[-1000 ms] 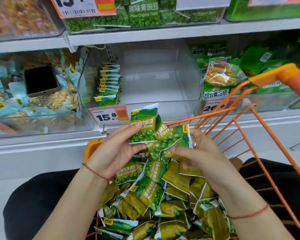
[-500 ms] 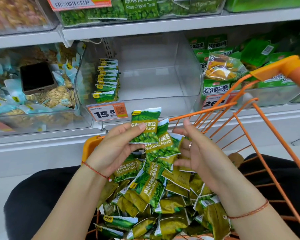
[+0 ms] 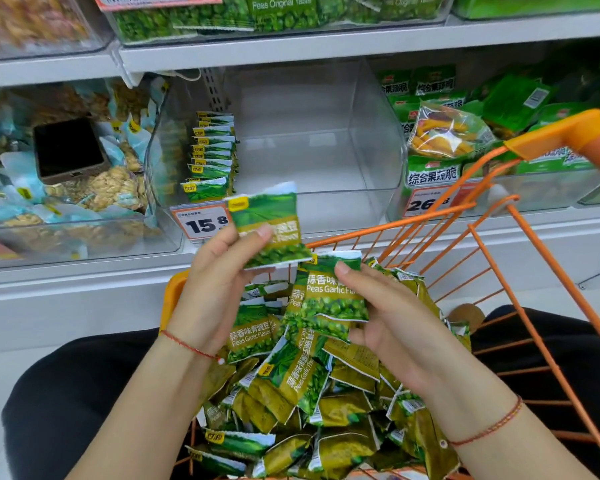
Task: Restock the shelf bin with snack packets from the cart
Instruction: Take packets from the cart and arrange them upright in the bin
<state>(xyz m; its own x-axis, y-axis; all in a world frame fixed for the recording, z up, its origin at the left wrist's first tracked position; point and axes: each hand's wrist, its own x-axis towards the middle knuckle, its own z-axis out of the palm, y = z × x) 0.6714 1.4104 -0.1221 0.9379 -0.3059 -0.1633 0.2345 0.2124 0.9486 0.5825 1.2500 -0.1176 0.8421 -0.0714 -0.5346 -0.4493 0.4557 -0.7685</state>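
While both hands hold packets, a phone (image 3: pixel 68 150) lies in the neighbouring bin.

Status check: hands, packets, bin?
Left hand pinches one packet; right hand grips another. Clear bin mostly bare, nothing blocking.

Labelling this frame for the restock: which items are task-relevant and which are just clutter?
Relevant:
- left hand, holding one pea packet
- right hand, holding garlic pea packets
- orange cart with the packet pile
- clear shelf bin, with a packet row at its left

Clutter:
- phone on the nut packs
- veggie crisp bags
- price tag
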